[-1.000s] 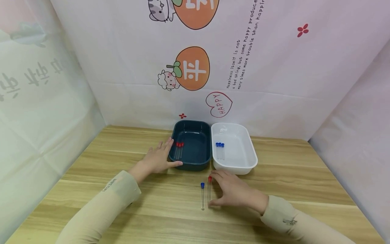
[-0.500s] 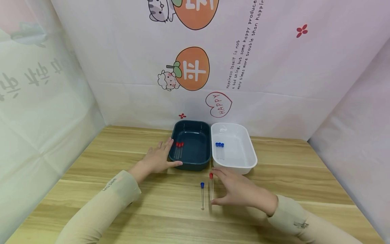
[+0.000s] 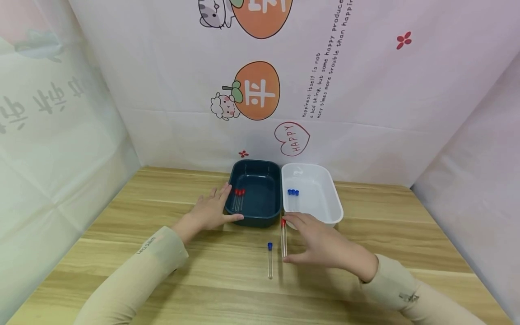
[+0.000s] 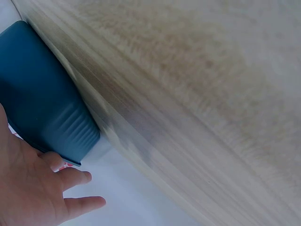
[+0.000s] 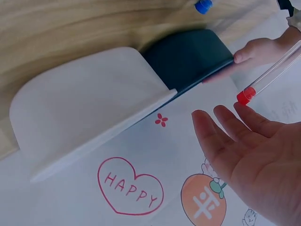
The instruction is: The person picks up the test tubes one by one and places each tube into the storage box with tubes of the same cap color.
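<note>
My right hand (image 3: 322, 241) pinches a clear test tube with a red cap (image 3: 284, 240) between thumb and fingertips, one at each end. In the head view this tube is just in front of the two basins; in the right wrist view its red cap (image 5: 246, 95) meets a fingertip. A blue-capped test tube (image 3: 270, 264) lies on the table to its left. With spread fingers, my left hand (image 3: 208, 211) rests against the left side and near corner of the dark teal basin (image 3: 264, 198). Several red-capped tubes (image 3: 239, 201) lie inside that basin.
Right beside the teal basin stands a white basin (image 3: 318, 194), holding several blue-capped tubes (image 3: 293, 198). Both sit near the back of the wooden table (image 3: 203, 280). A printed cloth (image 3: 183, 90) hangs behind, with plain cloth at both sides.
The right hand has carried the red-capped tube away from beside the blue-capped one, up and slightly right in the head view, towards the basins. The left hand has stayed put.
</note>
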{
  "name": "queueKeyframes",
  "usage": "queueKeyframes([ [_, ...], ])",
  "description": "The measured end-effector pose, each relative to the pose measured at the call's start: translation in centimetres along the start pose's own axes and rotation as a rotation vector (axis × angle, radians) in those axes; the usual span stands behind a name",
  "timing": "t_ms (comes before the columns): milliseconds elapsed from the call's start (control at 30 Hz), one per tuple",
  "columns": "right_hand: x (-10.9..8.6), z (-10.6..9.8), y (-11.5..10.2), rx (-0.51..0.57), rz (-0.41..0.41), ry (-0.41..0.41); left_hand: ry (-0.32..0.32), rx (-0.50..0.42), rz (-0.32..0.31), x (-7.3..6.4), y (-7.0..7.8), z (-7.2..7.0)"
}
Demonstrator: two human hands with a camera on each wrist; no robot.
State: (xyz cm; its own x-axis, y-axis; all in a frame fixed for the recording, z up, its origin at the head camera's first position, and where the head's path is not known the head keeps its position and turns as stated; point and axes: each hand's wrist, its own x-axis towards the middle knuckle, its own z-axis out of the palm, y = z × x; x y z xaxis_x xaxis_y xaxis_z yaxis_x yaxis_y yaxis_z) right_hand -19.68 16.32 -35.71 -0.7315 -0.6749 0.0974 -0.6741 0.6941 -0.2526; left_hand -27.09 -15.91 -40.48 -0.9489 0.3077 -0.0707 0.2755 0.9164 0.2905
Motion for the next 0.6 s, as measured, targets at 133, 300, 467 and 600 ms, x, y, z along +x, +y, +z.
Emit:
queueKeyframes([
  [133,0.4,-0.6,0.1,-0.032,-0.018,0.032,-0.002,0.005,0.0,0.0,0.0,-0.1],
  [300,1.0,-1.4,0.2,-0.04,-0.01,0.044,-0.01,0.011,-0.002,0.1,0.1,-0.1],
  [467,1.7,-2.1,0.2,-0.041,0.012,0.048,-0.007,0.01,-0.003,0.1,0.0,-0.1],
  [600,2.3,-2.6,0.2,-0.031,0.025,0.05,-0.009,0.018,-0.006,0.1,0.0,-0.1],
])
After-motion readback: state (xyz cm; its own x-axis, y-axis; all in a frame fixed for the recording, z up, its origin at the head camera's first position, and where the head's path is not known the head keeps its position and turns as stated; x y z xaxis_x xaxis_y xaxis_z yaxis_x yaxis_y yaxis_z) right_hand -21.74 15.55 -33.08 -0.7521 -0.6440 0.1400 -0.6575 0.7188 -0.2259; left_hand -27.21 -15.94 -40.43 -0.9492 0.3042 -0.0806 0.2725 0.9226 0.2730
